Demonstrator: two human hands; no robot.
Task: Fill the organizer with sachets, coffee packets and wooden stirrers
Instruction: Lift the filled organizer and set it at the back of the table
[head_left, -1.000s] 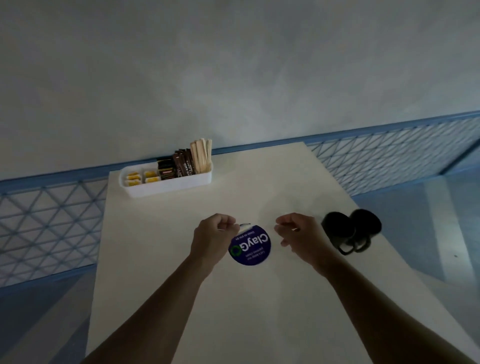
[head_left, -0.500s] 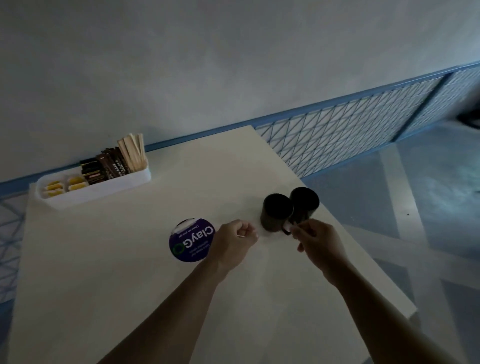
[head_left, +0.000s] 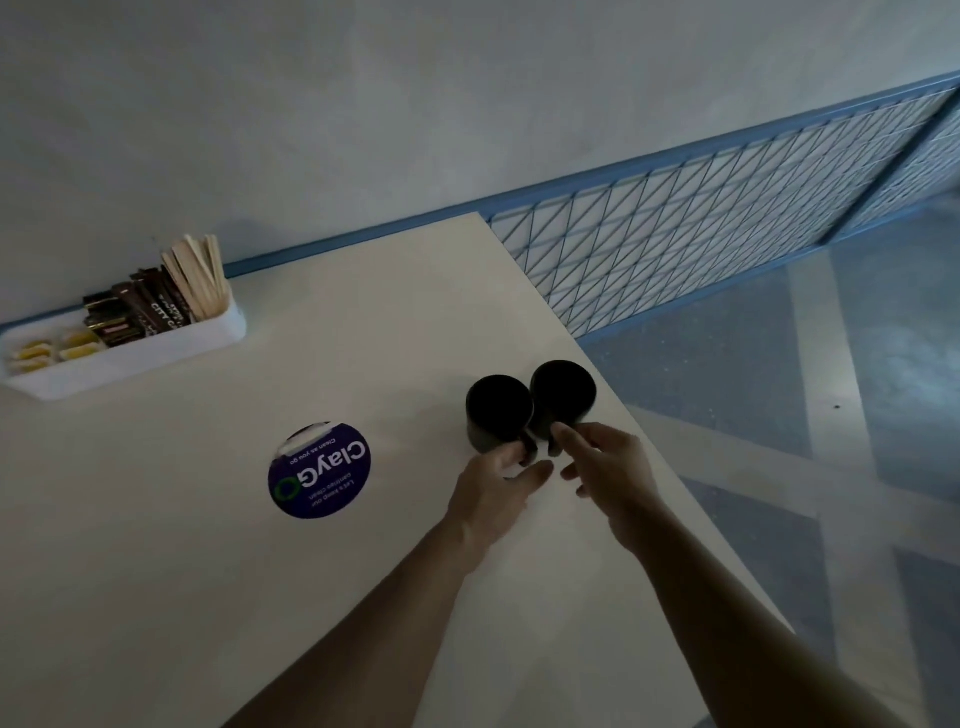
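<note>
1. Organizer (head_left: 124, 358) sits at 10 o'clock from the hands, far table (head_left: 208, 571) corner. It holds yellow sachets (head_left: 52, 351), dark coffee packets (head_left: 135, 312) and upright wooden stirrers (head_left: 197, 275). It looks stocked.
2. Round purple sticker (head_left: 319, 470) lies flat at 9 o'clock of the hands.
3. Left hand (head_left: 493, 488): loosely open, thumb tip at the handle of the left mug (head_left: 498, 413), index finger straight below it. No firm hold seen.
4. Right hand (head_left: 608, 467): fingers bent toward the handle of the right mug (head_left: 563, 395), at its 12 o'clock. Cannot tell if it pinches.
5. Risks, as judged: the mugs touch, so moving one may knock the other. The table edge lies near, at 3 o'clock of the right mug; a loose fingertip hold could tip it over the side.
</note>
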